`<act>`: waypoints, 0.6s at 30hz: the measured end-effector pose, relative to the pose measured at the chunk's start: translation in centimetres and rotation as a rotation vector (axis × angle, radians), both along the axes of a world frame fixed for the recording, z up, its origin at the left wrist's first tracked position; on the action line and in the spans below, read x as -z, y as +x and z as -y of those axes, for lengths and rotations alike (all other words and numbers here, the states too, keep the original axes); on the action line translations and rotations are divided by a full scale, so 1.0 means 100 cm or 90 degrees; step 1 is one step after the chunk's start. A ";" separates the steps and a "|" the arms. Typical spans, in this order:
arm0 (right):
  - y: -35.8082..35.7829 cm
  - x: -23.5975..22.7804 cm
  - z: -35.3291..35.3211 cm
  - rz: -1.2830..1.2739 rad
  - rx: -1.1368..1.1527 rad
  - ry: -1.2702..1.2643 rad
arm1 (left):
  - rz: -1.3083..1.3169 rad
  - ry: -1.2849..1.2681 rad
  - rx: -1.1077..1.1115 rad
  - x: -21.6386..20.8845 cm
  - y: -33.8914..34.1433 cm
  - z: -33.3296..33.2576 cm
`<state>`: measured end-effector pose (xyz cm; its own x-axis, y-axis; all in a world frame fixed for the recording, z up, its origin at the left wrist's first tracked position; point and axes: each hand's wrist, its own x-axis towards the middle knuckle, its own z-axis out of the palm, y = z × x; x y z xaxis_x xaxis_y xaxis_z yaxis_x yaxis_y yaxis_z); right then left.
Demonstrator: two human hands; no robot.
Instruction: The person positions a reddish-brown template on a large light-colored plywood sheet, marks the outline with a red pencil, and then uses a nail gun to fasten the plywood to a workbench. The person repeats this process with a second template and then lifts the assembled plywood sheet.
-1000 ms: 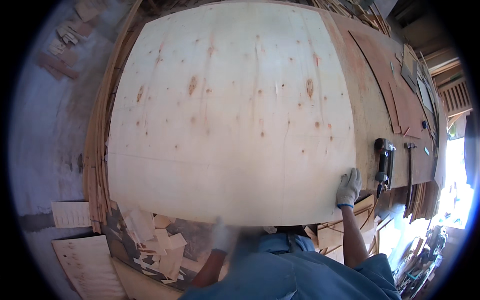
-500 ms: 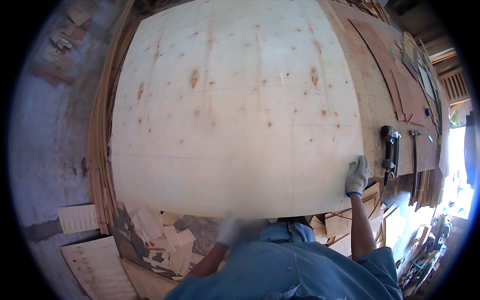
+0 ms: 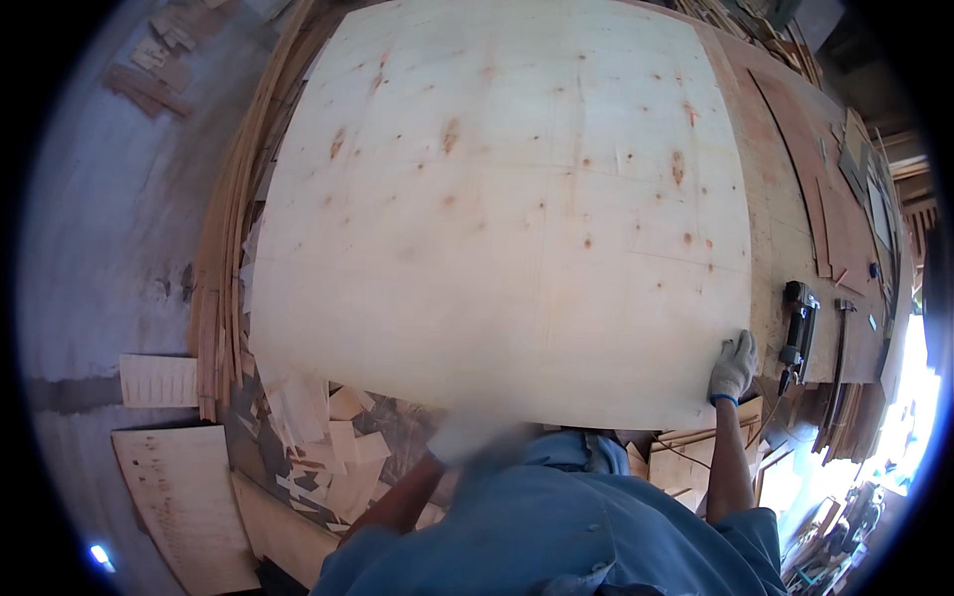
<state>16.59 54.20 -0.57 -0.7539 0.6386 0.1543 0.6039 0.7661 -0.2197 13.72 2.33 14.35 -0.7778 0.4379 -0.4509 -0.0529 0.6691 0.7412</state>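
Observation:
A large pale plywood sheet with brown knots lies flat in front of me. At its right edge, near the front corner, my right hand in a light knitted glove is closed on the edge. My left hand, gloved too, is low at the near edge by my body. Motion blur smears its fingers, so I cannot tell whether they hold the sheet. To the right of my right hand, a black nail gun lies on a brown board, with a hammer beside it.
Long wooden strips run along the sheet's left side. Wood offcuts are heaped below the near left edge, and a plywood piece leans at lower left. An air hose hangs from the nail gun. Tools sit at lower right.
The view has turned, so the sheet, boards and nail gun appear farther right and lower. My right hand stays at the sheet's right edge. My left hand remains blurred near the front edge.

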 end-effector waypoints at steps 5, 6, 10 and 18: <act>0.001 0.001 -0.001 -0.011 -0.014 -0.004 | -0.146 0.593 -0.262 -0.115 -0.036 -0.039; 0.000 0.002 -0.001 -0.013 -0.019 -0.005 | -0.228 0.659 -0.218 -0.128 -0.035 -0.040; 0.002 0.002 -0.003 -0.019 -0.020 0.027 | -0.317 0.862 -0.003 -0.170 -0.045 -0.051; 0.004 0.000 -0.005 -0.029 -0.027 0.014 | -0.266 0.871 0.156 -0.187 -0.069 -0.061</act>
